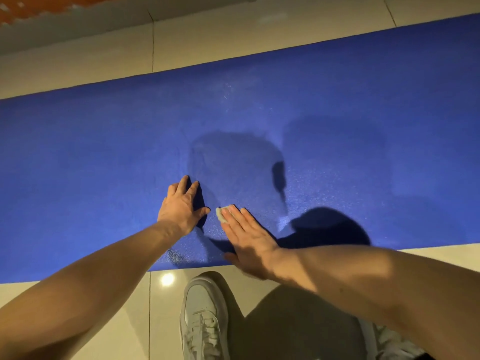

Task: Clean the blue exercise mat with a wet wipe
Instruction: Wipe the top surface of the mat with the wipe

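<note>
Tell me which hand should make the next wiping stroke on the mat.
Right. The right hand presses the wet wipe onto the blue mat under straight fingers. The left hand rests bare on the mat beside it, holding nothing.

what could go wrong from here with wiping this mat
1. The wet wipe is a small wad under the straight fingers of the right hand; it may slip out or leave patches unwiped.
2. The blue mat lies on glossy floor tiles and only the left hand presses it down, so it might shift.
3. The white shoe stands near the mat's edge and could dirty it.
</note>
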Action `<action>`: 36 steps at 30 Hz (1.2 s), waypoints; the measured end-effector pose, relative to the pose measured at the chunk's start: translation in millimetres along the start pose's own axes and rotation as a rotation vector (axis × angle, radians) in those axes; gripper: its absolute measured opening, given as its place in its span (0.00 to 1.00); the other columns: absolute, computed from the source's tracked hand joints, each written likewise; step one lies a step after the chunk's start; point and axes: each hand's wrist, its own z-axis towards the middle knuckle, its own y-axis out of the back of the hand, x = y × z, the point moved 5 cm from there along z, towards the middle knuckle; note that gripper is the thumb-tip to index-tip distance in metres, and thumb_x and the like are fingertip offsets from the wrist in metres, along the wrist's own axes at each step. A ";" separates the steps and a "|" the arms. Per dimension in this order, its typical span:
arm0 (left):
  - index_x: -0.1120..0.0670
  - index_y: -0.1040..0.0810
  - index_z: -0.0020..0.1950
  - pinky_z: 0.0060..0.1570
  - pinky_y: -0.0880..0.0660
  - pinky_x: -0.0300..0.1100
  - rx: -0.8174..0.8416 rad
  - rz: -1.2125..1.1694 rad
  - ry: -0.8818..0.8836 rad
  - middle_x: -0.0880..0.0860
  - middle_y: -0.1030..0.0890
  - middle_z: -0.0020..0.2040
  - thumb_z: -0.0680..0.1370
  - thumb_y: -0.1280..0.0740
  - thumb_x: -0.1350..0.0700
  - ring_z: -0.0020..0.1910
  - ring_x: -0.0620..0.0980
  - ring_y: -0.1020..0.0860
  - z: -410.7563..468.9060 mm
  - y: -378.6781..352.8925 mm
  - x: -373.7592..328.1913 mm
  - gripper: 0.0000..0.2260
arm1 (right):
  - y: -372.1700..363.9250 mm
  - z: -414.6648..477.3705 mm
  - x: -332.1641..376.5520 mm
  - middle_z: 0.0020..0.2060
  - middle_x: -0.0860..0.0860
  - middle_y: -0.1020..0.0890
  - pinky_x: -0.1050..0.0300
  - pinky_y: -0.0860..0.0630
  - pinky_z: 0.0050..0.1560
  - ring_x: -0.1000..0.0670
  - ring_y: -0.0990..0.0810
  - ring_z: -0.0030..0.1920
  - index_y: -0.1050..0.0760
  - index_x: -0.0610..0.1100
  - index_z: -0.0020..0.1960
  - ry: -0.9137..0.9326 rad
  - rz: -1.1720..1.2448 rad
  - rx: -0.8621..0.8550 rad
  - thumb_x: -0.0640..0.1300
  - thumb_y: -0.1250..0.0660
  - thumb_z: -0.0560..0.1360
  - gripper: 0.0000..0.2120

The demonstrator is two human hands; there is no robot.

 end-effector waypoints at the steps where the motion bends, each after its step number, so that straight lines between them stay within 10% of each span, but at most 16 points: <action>1: 0.50 0.46 0.82 0.76 0.40 0.53 -0.001 0.000 -0.003 0.51 0.49 0.82 0.78 0.33 0.39 0.77 0.56 0.49 -0.5 -0.5 -0.5 0.38 | 1.6 1.8 -8.5 0.80 0.47 0.67 0.45 0.70 0.78 0.44 0.72 0.78 0.68 0.40 0.81 0.032 -0.050 -0.020 0.61 0.51 0.83 0.40; 8: 0.50 0.47 0.82 0.75 0.38 0.53 0.028 -0.001 -0.014 0.50 0.50 0.82 0.78 0.32 0.41 0.78 0.54 0.49 -15.0 -4.8 -7.2 0.38 | 32.4 23.6 -113.5 0.82 0.42 0.50 0.39 0.50 0.79 0.36 0.49 0.80 0.51 0.34 0.81 -0.271 -0.127 -0.153 0.61 0.41 0.81 0.41; 14: 0.50 0.48 0.82 0.74 0.37 0.52 0.043 0.029 -0.022 0.50 0.51 0.82 0.78 0.33 0.40 0.78 0.54 0.50 -24.5 -10.0 -9.7 0.39 | 7.3 -18.4 -46.0 0.80 0.40 0.66 0.39 0.55 0.79 0.36 0.67 0.79 0.66 0.34 0.80 -0.174 -0.102 -0.089 0.62 0.51 0.83 0.42; 19: 0.50 0.49 0.82 0.75 0.37 0.53 0.048 0.021 -0.011 0.50 0.51 0.82 0.79 0.32 0.42 0.78 0.55 0.49 -26.7 -9.4 -12.6 0.39 | -7.4 -55.4 -4.0 0.82 0.46 0.57 0.44 0.58 0.81 0.44 0.62 0.81 0.58 0.39 0.82 0.100 0.085 -0.093 0.58 0.37 0.80 0.44; 22: 0.50 0.49 0.82 0.74 0.37 0.53 0.049 0.017 -0.008 0.50 0.51 0.82 0.79 0.32 0.42 0.78 0.55 0.50 -27.4 -9.1 -13.1 0.39 | -6.9 -46.1 -21.0 0.81 0.47 0.65 0.43 0.64 0.79 0.43 0.69 0.79 0.64 0.41 0.82 0.192 -0.179 -0.014 0.58 0.48 0.84 0.38; 31: 0.51 0.50 0.82 0.74 0.36 0.52 0.063 0.048 -0.045 0.50 0.52 0.82 0.78 0.31 0.41 0.78 0.54 0.50 -36.8 -18.2 -15.1 0.41 | 25.8 -1.0 -102.3 0.82 0.43 0.57 0.39 0.55 0.79 0.38 0.57 0.81 0.60 0.35 0.81 -0.442 -0.024 -0.157 0.60 0.51 0.83 0.39; 36: 0.51 0.50 0.82 0.74 0.37 0.51 0.074 0.052 -0.078 0.50 0.52 0.82 0.76 0.29 0.41 0.77 0.53 0.50 -41.9 -26.2 -17.6 0.43 | -13.5 -41.5 -13.3 0.80 0.43 0.65 0.41 0.63 0.79 0.40 0.68 0.79 0.64 0.37 0.81 -0.087 -0.073 -0.050 0.59 0.51 0.84 0.39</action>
